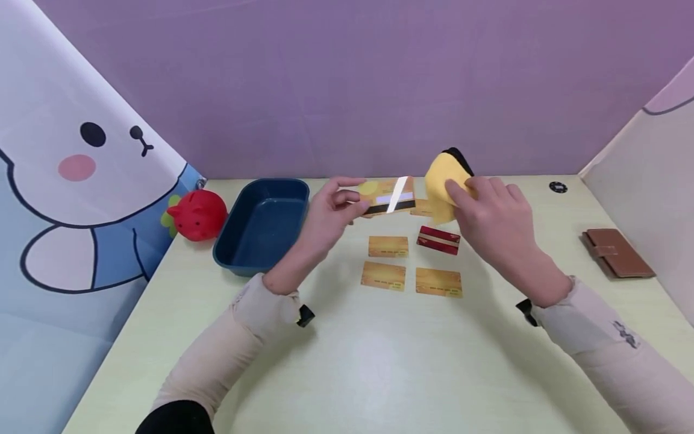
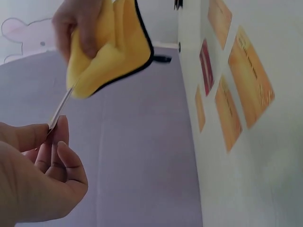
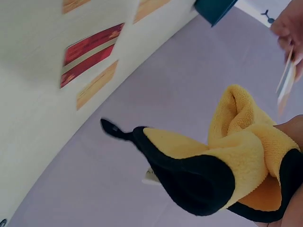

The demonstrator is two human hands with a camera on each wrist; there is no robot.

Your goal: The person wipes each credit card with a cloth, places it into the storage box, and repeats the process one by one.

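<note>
My left hand (image 1: 328,220) pinches a gold bank card (image 1: 382,196) by its left end, above the table. The card's black stripe faces me, and a bright glare crosses it. To its right, my right hand (image 1: 490,220) grips a bunched yellow cleaning cloth (image 1: 446,181) with black edging. In the left wrist view the cloth (image 2: 120,52) hangs right at the card's far edge; whether they touch I cannot tell. Below the hands, several gold cards (image 1: 384,275) lie flat around one red card (image 1: 438,240). The cloth partly hides the farthest gold card (image 1: 420,208).
A dark blue plastic bin (image 1: 260,226) stands left of the hands, with a red piggy bank (image 1: 197,215) beside it. On the right lie a brown wallet (image 1: 620,253) and a small black disc (image 1: 558,187). A purple backdrop (image 1: 358,90) rises behind the table.
</note>
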